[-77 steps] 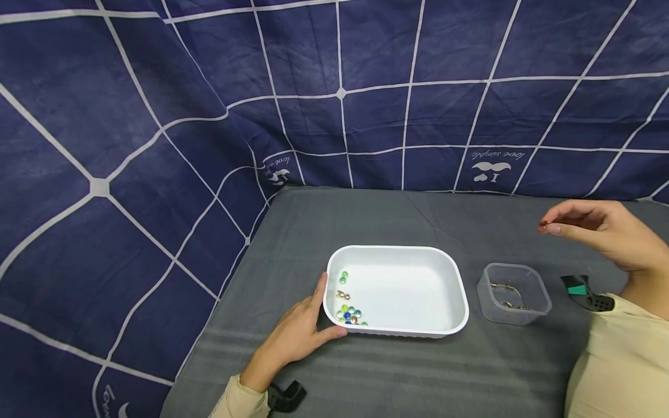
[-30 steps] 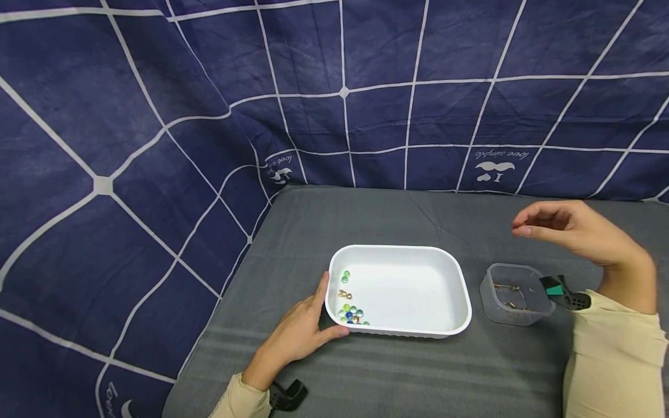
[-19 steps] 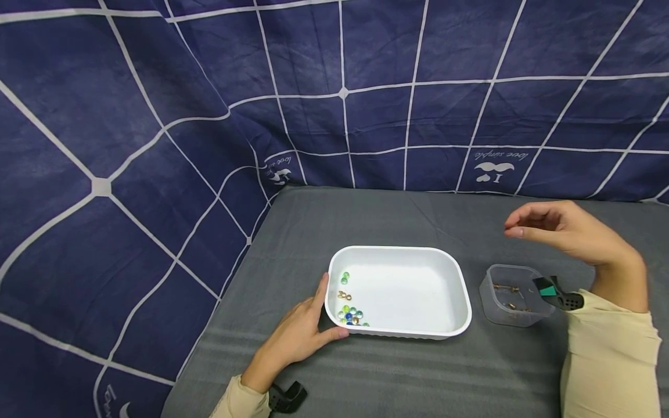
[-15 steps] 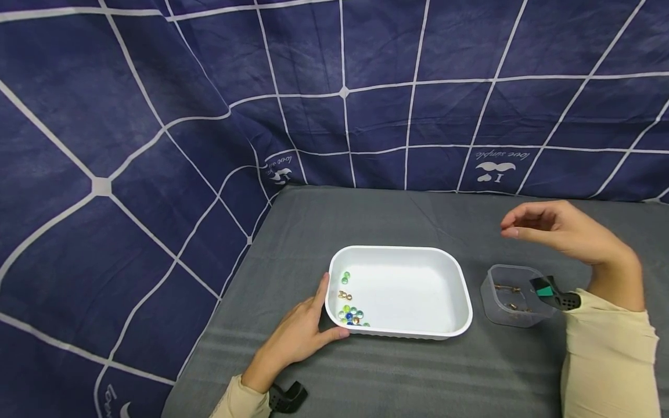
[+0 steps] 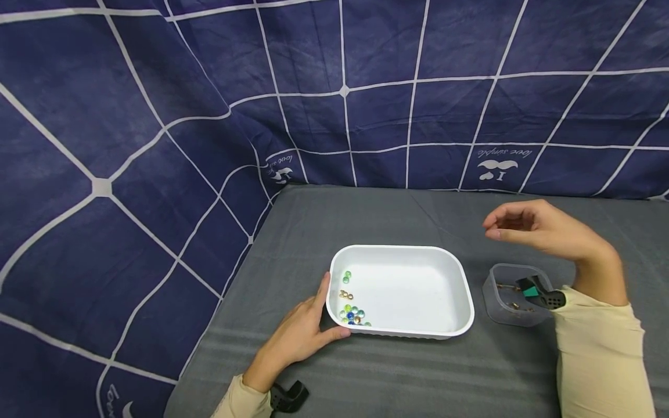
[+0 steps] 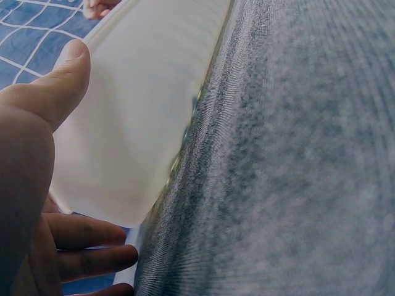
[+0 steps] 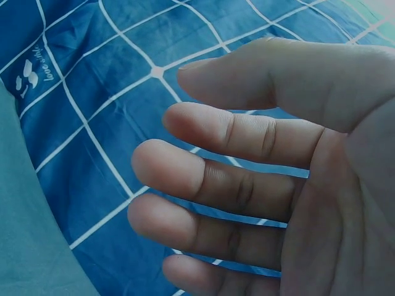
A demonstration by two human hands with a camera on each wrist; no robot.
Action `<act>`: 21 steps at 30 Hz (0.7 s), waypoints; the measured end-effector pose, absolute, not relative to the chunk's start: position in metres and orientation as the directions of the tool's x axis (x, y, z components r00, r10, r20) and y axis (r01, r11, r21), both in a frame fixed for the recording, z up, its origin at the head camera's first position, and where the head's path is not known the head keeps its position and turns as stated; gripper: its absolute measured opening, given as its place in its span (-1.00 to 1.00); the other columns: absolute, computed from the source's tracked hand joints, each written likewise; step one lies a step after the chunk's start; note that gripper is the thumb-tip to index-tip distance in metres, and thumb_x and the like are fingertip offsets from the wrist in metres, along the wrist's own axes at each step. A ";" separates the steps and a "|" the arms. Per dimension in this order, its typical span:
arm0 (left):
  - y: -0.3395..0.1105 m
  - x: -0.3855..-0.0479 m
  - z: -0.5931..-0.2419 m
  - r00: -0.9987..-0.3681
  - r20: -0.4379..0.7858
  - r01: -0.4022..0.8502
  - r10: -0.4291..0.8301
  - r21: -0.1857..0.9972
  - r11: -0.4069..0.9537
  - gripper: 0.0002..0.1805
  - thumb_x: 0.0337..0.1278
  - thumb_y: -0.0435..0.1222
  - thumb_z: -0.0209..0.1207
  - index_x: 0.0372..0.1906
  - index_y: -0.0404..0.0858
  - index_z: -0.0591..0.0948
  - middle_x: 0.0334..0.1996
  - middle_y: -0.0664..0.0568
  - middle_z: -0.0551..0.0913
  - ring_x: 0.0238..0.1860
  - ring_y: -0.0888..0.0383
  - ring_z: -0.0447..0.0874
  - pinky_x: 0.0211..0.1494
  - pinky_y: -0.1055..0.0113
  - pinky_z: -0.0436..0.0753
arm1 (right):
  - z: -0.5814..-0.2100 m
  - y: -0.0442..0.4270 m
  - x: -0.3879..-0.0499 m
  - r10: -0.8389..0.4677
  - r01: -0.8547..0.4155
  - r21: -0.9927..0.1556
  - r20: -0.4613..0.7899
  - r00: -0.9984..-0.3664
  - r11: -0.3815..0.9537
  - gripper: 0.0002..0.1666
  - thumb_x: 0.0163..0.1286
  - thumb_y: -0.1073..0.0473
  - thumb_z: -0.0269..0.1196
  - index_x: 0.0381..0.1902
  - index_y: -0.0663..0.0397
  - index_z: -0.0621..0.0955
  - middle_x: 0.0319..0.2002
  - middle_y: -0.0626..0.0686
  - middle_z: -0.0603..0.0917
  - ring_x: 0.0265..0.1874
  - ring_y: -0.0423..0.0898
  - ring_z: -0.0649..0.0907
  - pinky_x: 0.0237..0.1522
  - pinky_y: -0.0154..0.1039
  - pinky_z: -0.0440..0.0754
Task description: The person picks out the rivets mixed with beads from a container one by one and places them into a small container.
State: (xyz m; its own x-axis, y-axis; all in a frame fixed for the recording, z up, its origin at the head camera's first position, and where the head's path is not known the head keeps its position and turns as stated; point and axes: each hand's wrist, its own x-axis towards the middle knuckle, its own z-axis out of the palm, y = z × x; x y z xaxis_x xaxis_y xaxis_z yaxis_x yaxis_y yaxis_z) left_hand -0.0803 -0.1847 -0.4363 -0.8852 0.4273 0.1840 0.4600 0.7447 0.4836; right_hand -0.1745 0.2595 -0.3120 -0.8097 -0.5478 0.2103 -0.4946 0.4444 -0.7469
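A white tray stands on the grey cloth, with several glass marbles and small gold pieces along its left side. Straight fingers of my left hand touch the tray's front left corner, thumb at the front wall, index at the left. In the left wrist view, the thumb lies against the tray and three fingers hang loosely below. My right hand hovers behind the clear container, above the cloth. The right wrist view shows the right hand's fingers loosely bent, holding nothing visible.
Gold-coloured pieces lie in the clear container, right of the tray; my right wrist's black band partly covers it. Grey cloth covers the surface. Blue gridded fabric hangs behind and on the left.
My right hand has moved left, from right of the clear container to behind it, and its wristband now overlaps the container in the head view. The left hand and tray look unchanged.
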 end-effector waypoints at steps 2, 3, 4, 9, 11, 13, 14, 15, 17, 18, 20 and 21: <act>-0.185 -0.080 -0.436 -0.884 0.187 0.462 0.428 0.483 0.744 0.23 0.05 0.19 0.33 0.56 -0.40 -0.05 0.23 -0.35 0.50 0.16 -0.16 0.56 0.13 -0.05 0.53 | -0.312 0.257 -0.175 -0.556 -0.503 -0.737 0.209 -0.805 0.451 -0.82 0.35 0.43 0.27 -0.12 0.16 0.67 -0.25 -0.02 0.72 -0.29 -0.20 0.68 -0.22 -0.46 0.58; -0.185 -0.080 -0.436 -0.884 0.188 0.463 0.428 0.484 0.743 0.22 0.05 0.19 0.33 0.55 -0.40 -0.05 0.23 -0.35 0.50 0.16 -0.17 0.56 0.13 -0.05 0.53 | -0.312 0.256 -0.175 -0.557 -0.506 -0.733 0.208 -0.804 0.455 -0.82 0.35 0.42 0.27 -0.12 0.15 0.67 -0.25 -0.01 0.72 -0.29 -0.20 0.68 -0.22 -0.45 0.58; -0.185 -0.080 -0.436 -0.883 0.189 0.464 0.429 0.485 0.742 0.22 0.05 0.19 0.33 0.55 -0.40 -0.05 0.23 -0.35 0.50 0.17 -0.17 0.55 0.14 -0.05 0.53 | -0.311 0.254 -0.175 -0.559 -0.506 -0.730 0.206 -0.803 0.459 -0.82 0.36 0.41 0.27 -0.12 0.15 0.67 -0.25 -0.01 0.72 -0.29 -0.20 0.68 -0.22 -0.45 0.58; -0.185 -0.080 -0.438 -0.881 0.193 0.467 0.431 0.490 0.736 0.22 0.06 0.19 0.32 0.56 -0.39 -0.06 0.25 -0.34 0.49 0.17 -0.16 0.55 0.14 -0.04 0.53 | -0.311 0.249 -0.176 -0.559 -0.505 -0.723 0.199 -0.805 0.471 -0.82 0.36 0.39 0.27 -0.11 0.14 0.66 -0.24 0.01 0.72 -0.29 -0.18 0.68 -0.23 -0.43 0.60; -0.185 -0.081 -0.438 -0.880 0.195 0.470 0.433 0.489 0.735 0.22 0.06 0.19 0.32 0.56 -0.38 -0.06 0.25 -0.34 0.49 0.17 -0.16 0.55 0.13 -0.04 0.53 | -0.311 0.248 -0.177 -0.562 -0.511 -0.719 0.201 -0.802 0.471 -0.82 0.36 0.39 0.28 -0.11 0.13 0.66 -0.24 0.01 0.72 -0.29 -0.18 0.68 -0.24 -0.42 0.60; -0.185 -0.081 -0.438 -0.880 0.195 0.470 0.433 0.490 0.734 0.21 0.06 0.18 0.33 0.56 -0.38 -0.06 0.25 -0.34 0.49 0.17 -0.16 0.55 0.14 -0.04 0.53 | -0.311 0.246 -0.178 -0.568 -0.520 -0.715 0.207 -0.797 0.468 -0.82 0.36 0.39 0.28 -0.10 0.13 0.66 -0.24 0.04 0.71 -0.29 -0.17 0.68 -0.23 -0.42 0.60; -0.185 -0.080 -0.437 -0.880 0.194 0.470 0.433 0.490 0.734 0.22 0.06 0.18 0.33 0.56 -0.38 -0.06 0.25 -0.34 0.48 0.18 -0.16 0.55 0.14 -0.05 0.52 | -0.311 0.245 -0.178 -0.573 -0.526 -0.716 0.213 -0.791 0.460 -0.82 0.36 0.39 0.28 -0.10 0.14 0.66 -0.23 0.05 0.71 -0.29 -0.17 0.68 -0.23 -0.42 0.60; -0.185 -0.080 -0.437 -0.881 0.191 0.468 0.433 0.491 0.735 0.22 0.06 0.18 0.33 0.56 -0.37 -0.07 0.26 -0.34 0.48 0.19 -0.17 0.54 0.15 -0.05 0.52 | -0.312 0.244 -0.178 -0.576 -0.528 -0.717 0.216 -0.788 0.454 -0.82 0.35 0.40 0.28 -0.10 0.14 0.66 -0.24 0.05 0.71 -0.29 -0.17 0.68 -0.23 -0.42 0.60; -0.185 -0.080 -0.436 -0.882 0.185 0.465 0.433 0.494 0.735 0.22 0.06 0.17 0.33 0.57 -0.37 -0.08 0.27 -0.34 0.46 0.20 -0.17 0.53 0.16 -0.05 0.51 | -0.312 0.241 -0.179 -0.581 -0.531 -0.722 0.219 -0.784 0.444 -0.80 0.34 0.41 0.28 -0.10 0.15 0.66 -0.24 0.02 0.71 -0.28 -0.19 0.68 -0.22 -0.43 0.60; -0.185 -0.080 -0.436 -0.883 0.182 0.463 0.434 0.494 0.736 0.22 0.06 0.17 0.33 0.57 -0.36 -0.08 0.28 -0.34 0.46 0.21 -0.17 0.52 0.17 -0.05 0.51 | -0.312 0.240 -0.179 -0.583 -0.530 -0.726 0.219 -0.782 0.438 -0.80 0.34 0.41 0.29 -0.10 0.15 0.66 -0.23 0.01 0.71 -0.27 -0.20 0.68 -0.21 -0.43 0.60; -0.186 -0.080 -0.436 -0.883 0.177 0.461 0.434 0.496 0.736 0.22 0.06 0.18 0.33 0.57 -0.36 -0.09 0.29 -0.34 0.45 0.22 -0.17 0.51 0.18 -0.05 0.51 | -0.313 0.237 -0.181 -0.589 -0.531 -0.732 0.220 -0.777 0.427 -0.79 0.33 0.43 0.29 -0.10 0.16 0.66 -0.23 -0.02 0.72 -0.26 -0.24 0.67 -0.20 -0.42 0.60; -0.186 -0.080 -0.436 -0.884 0.175 0.459 0.433 0.496 0.737 0.22 0.07 0.18 0.32 0.57 -0.36 -0.09 0.29 -0.34 0.45 0.22 -0.17 0.51 0.17 -0.05 0.51 | -0.313 0.235 -0.181 -0.590 -0.525 -0.735 0.213 -0.779 0.429 -0.79 0.33 0.42 0.29 -0.09 0.15 0.66 -0.23 -0.04 0.72 -0.25 -0.25 0.67 -0.20 -0.42 0.60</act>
State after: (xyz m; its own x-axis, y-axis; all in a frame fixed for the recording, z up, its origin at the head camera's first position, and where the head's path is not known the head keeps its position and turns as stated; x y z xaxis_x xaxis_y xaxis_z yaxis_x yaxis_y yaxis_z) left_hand -0.0804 -0.1857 -0.4364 -0.8841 0.4331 0.1755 0.4594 0.7368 0.4960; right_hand -0.1811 0.2354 -0.3134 -0.7792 -0.5896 0.2129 -0.5252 0.4286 -0.7352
